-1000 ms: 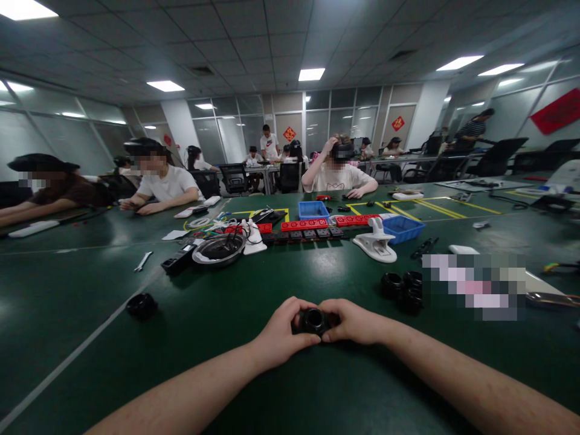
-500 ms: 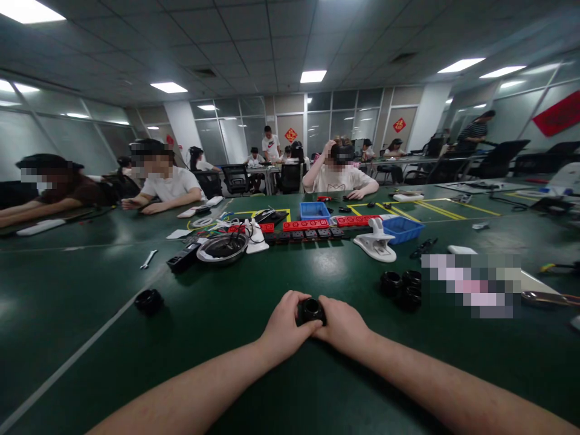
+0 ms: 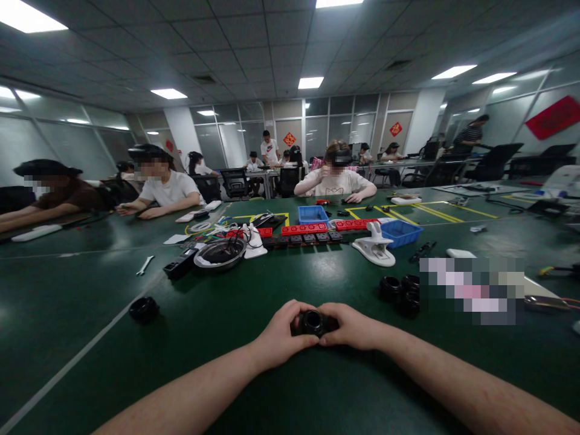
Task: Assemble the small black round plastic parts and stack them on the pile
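Observation:
Between both hands, close to me on the green table, is a black round part with a hole in its top [image 3: 312, 322]. My left hand [image 3: 284, 335] is wrapped round its left side, thumb along the near edge. From the right, my right hand [image 3: 348, 326] curls round the same part, and the two thumb tips nearly meet in front of it. Several similar black round parts [image 3: 410, 302] stand in a cluster to the right of my hands. Another black round part [image 3: 144, 309] sits off to the left, by a pale line on the table.
Beyond my hands lie a metal bowl [image 3: 220, 266], a white clip stand [image 3: 376, 244], red socket strips [image 3: 304, 228] and blue trays [image 3: 399, 232]. A wrench [image 3: 145, 266] lies at the left. A person [image 3: 338, 175] sits opposite; others sit at the left.
My right hand has shifted its grip on the black round part, its fingers now more bent. The view has tilted slightly. The person opposite has lowered a raised hand.

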`<control>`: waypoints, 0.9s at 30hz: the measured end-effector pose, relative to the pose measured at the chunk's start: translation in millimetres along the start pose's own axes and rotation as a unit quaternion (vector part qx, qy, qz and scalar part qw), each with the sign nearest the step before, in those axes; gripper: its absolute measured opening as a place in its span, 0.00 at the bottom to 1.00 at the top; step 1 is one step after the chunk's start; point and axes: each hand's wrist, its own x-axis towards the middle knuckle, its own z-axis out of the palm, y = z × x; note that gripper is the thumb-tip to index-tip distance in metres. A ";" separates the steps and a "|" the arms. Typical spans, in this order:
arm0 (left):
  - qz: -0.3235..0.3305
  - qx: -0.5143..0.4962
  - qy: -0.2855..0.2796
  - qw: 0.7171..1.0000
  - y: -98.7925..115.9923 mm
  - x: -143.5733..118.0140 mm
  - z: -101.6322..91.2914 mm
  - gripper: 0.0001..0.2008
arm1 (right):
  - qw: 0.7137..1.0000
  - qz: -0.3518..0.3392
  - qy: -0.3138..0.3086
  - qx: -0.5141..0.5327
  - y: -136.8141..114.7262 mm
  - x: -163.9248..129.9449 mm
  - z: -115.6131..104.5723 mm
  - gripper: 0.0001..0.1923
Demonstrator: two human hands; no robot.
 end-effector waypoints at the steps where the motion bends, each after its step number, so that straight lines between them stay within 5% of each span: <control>1: -0.001 -0.003 -0.001 1.000 0.5 0.0 -0.1 0.17 | 1.000 -0.001 0.000 0.002 0.5 0.4 -0.3 0.14; 27: -0.001 0.007 -0.001 1.000 -0.9 -0.4 1.1 0.18 | 0.999 -0.016 -0.030 0.018 5.8 0.4 -4.0 0.14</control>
